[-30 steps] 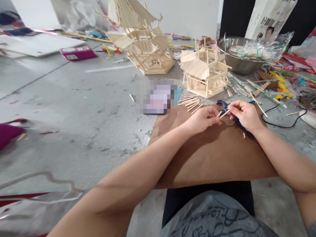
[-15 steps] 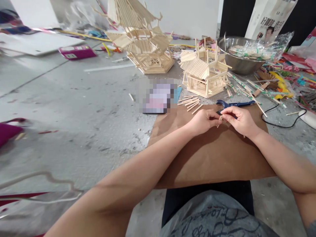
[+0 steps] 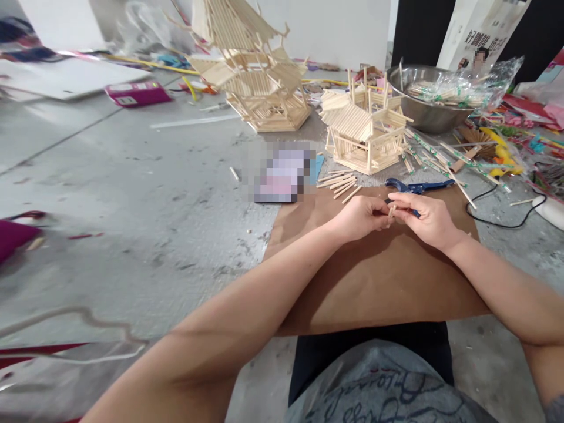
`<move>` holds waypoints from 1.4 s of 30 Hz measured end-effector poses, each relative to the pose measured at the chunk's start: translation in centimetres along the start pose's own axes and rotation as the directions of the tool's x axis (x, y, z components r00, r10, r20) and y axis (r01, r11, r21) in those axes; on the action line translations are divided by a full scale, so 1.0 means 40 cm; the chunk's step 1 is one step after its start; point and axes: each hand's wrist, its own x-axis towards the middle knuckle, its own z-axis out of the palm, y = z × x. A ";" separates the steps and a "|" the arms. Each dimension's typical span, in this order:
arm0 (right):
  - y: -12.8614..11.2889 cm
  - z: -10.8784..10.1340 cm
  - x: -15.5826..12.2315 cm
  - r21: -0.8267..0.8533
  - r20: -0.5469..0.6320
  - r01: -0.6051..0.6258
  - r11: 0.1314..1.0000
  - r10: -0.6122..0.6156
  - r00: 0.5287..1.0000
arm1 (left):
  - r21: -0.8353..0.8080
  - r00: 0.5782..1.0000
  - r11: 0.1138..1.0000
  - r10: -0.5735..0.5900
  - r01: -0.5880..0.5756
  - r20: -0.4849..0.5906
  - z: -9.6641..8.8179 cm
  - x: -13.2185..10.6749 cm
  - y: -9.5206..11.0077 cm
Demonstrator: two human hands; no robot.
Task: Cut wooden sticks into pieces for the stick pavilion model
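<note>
My left hand (image 3: 361, 217) and my right hand (image 3: 426, 218) meet fingertip to fingertip over a brown cardboard sheet (image 3: 374, 276). Both pinch short wooden sticks (image 3: 390, 212) held between them. Blue-handled cutters (image 3: 418, 187) lie on the cardboard just beyond my right hand. A small pile of cut sticks (image 3: 340, 182) lies at the sheet's far edge. Behind it stands a small stick-built house (image 3: 365, 132), and further back a taller stick pagoda (image 3: 253, 70).
A metal bowl (image 3: 425, 111) holding wrapped chopsticks sits at the back right, with loose wrapped chopsticks (image 3: 436, 158) and coloured scraps around it. A black cable (image 3: 506, 220) runs at the right. A magenta box (image 3: 138, 94) and white board lie on the concrete floor far left.
My right hand has come down and left off the cutters, which now show fully. Both hands have closed together on the short sticks, which now stand more upright.
</note>
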 end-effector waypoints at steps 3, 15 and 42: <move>-0.001 0.005 -0.001 -0.027 0.001 -0.024 0.999 0.024 1.000 | 0.015 1.000 1.000 -0.005 0.005 0.007 -0.006 -0.003 0.003; -0.014 0.015 0.008 0.031 0.002 -0.091 0.995 0.091 0.996 | -0.015 1.000 1.000 -0.025 0.025 0.015 -0.007 0.000 0.003; -0.009 0.018 0.009 0.297 0.107 -0.306 0.905 0.287 0.952 | -0.177 0.989 0.980 -0.074 0.095 0.126 0.006 0.006 -0.015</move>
